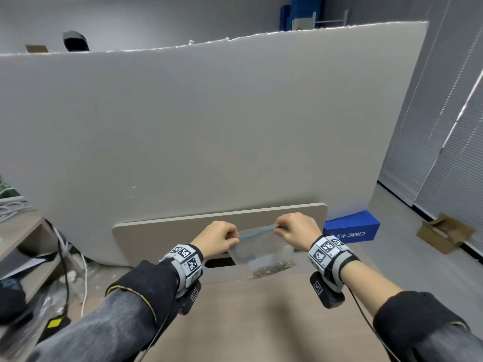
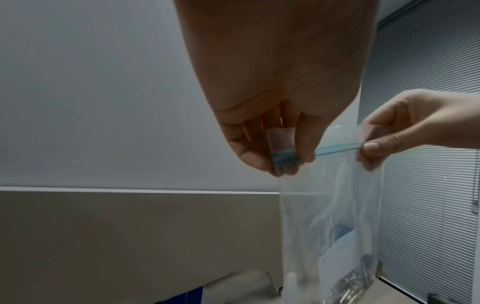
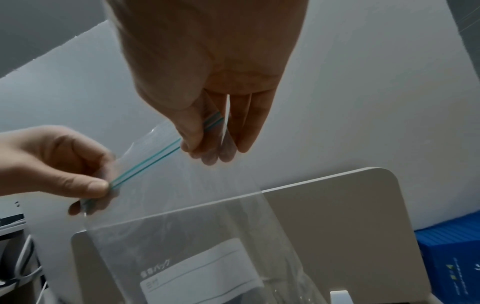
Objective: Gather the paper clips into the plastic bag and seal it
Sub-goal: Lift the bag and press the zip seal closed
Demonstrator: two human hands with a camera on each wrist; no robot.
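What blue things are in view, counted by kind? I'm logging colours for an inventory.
Blue-green zip strip on the plastic bag: 1
Blue box on the floor: 1
Blue items behind the white board: count unclear
Total clearly countable: 2

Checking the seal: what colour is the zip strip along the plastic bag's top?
Teal, two thin parallel lines on the zip strip of the plastic bag; clearest in the right wrist view.

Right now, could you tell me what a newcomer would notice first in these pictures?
A clear plastic bag hangs above the table edge, its blue zip strip stretched between the left hand and right hand, each pinching one end. A heap of paper clips lies at the bag's bottom. Behind stands a big white board.
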